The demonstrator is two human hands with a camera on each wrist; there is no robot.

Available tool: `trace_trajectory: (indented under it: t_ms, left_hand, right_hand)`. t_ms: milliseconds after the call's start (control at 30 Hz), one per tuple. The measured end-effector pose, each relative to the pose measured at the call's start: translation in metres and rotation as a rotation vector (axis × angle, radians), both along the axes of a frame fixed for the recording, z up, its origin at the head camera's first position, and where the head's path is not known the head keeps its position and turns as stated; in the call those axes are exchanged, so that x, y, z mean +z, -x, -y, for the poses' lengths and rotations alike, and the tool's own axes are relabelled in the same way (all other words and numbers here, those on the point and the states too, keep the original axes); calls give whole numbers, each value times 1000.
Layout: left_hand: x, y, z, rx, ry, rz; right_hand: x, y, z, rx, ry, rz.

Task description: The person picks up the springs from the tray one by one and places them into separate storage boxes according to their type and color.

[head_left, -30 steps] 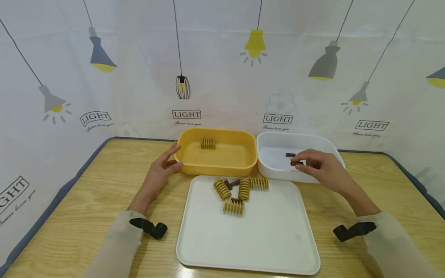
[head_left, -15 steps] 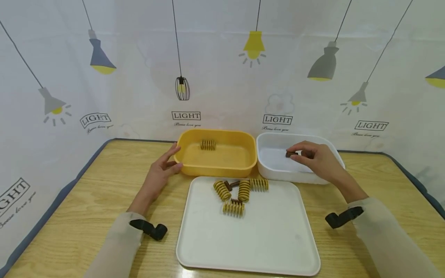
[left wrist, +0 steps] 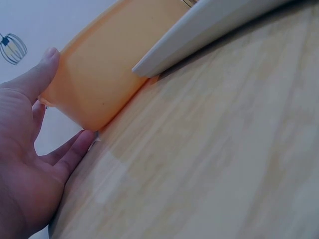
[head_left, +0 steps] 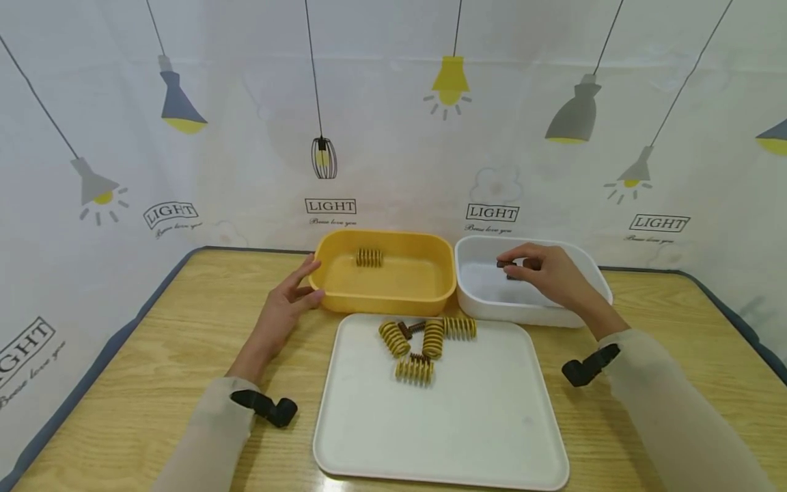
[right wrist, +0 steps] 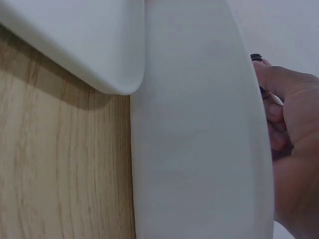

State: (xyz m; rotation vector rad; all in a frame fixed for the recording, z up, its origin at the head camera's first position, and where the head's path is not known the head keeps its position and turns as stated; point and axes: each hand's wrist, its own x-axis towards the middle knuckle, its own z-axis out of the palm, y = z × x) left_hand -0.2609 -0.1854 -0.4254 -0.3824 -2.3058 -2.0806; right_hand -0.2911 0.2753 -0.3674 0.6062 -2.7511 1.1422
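Observation:
My right hand point(head_left: 556, 277) is over the white bin point(head_left: 513, 311), pinching a small brown spring point(head_left: 504, 264) between thumb and fingertips. Just below it, partly hidden by the thumb, another small brown spring point(head_left: 511, 276) lies in the bin. In the right wrist view the bin wall point(right wrist: 199, 124) covers part of the scene, and a dark spring end point(right wrist: 256, 57) shows at the fingertips. With fingers spread and fairly straight, my left hand point(head_left: 281, 311) touches the left end of the yellow bin point(head_left: 384, 305). A larger yellow spring point(head_left: 369, 257) lies inside that bin.
A white tray point(head_left: 443, 430) lies in front of both bins. Near its back edge are several yellow springs point(head_left: 415, 371) and small brown springs point(head_left: 404, 330). The wooden table point(head_left: 154, 362) meets a lamp-printed cloth point(head_left: 393, 137) behind.
My right hand has moved left and farther back over the white bin, carrying the small brown spring past the one lying there. My left hand stays on the yellow bin.

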Motion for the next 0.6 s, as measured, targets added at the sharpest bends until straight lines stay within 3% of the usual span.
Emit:
trace_trajectory:
  t_ms: [367, 600]
  left_hand:
    - [-7, 4, 2, 9, 25, -31]
    - [-8, 4, 2, 11, 4, -19]
  right_hand:
    - [-10, 21, 5, 4, -57, 61]
    - [-14, 31, 8, -43, -95, 110]
